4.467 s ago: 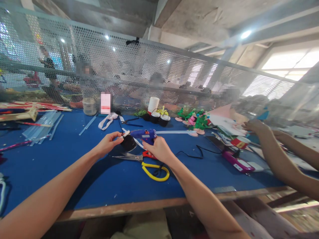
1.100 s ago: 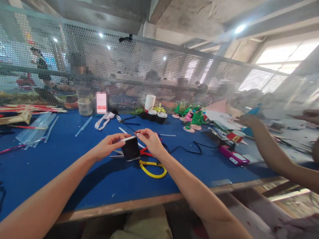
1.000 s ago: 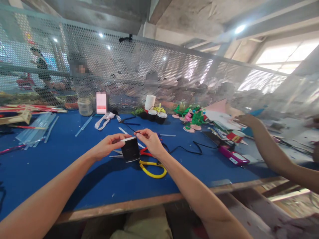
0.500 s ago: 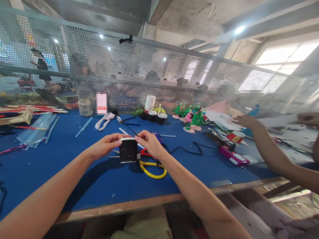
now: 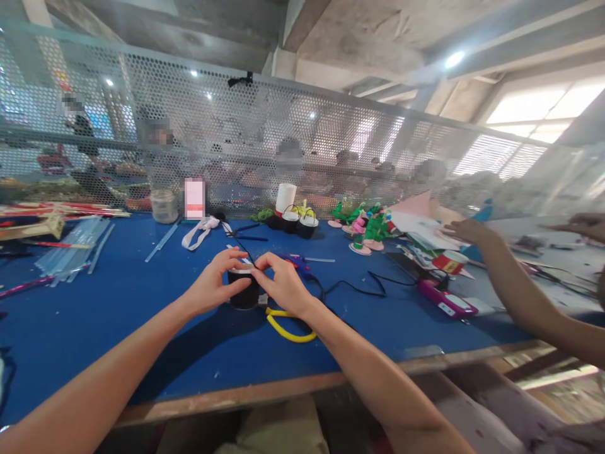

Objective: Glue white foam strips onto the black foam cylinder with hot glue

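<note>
Both hands meet over a small black cup [image 5: 244, 295] standing on the blue table [image 5: 118, 302]. The left hand [image 5: 213, 287] curls round the cup's near-left side, fingers closed on its wall and rim; the right hand [image 5: 282, 285] pinches at the rim from the other side, thumb and forefinger pressed together where a thin black wire handle [image 5: 242, 244] rises from the cup and runs away from the hands. The cup looks light and thin-walled, likely paper or foam, so it should dent under a hard squeeze; the rim and the upper wall seem the firmest places to hold, and the wire looks springy and easily bent.

Just beyond the right hand lies a blue glue gun [image 5: 297, 262], its black cord [image 5: 359, 291] trailing off to the right. Under the right wrist sit scissors with yellow handles [image 5: 287, 323]. Farther out stand two finished black cups [image 5: 299, 223] beside a white roll [image 5: 286, 198]. To the far left lie clear glue sticks [image 5: 70, 246]. To the right, another person's hand [image 5: 467, 233] reaches over papers.
</note>
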The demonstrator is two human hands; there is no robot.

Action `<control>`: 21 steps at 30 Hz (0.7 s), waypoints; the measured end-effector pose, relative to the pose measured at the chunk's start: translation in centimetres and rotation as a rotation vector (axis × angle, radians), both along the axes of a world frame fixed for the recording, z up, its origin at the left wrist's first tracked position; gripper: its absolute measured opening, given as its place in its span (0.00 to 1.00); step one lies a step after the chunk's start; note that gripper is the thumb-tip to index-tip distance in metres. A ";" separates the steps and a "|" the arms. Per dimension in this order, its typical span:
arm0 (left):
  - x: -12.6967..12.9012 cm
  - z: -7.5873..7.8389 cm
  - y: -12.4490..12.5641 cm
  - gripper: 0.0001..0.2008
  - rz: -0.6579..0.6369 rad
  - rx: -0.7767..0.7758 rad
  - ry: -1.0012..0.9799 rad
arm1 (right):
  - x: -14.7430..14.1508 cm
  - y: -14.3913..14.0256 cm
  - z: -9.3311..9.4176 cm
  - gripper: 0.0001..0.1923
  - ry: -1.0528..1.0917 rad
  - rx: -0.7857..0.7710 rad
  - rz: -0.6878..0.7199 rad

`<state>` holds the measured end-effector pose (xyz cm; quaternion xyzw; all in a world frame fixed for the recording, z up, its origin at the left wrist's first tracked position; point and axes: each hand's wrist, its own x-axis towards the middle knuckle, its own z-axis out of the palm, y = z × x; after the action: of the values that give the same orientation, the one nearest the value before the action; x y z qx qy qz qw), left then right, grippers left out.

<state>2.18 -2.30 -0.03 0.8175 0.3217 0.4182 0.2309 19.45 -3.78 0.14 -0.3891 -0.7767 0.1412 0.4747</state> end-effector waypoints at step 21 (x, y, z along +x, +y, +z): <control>-0.2 -0.2 0.4 0.12 0.039 -0.120 0.013 | 0.2 0.6 -0.5 0.03 0.042 -0.095 0.020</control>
<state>1.98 -1.94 -0.25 0.7983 0.3636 0.3973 0.2694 19.64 -3.19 -0.35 -0.4006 -0.7629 0.1907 0.4703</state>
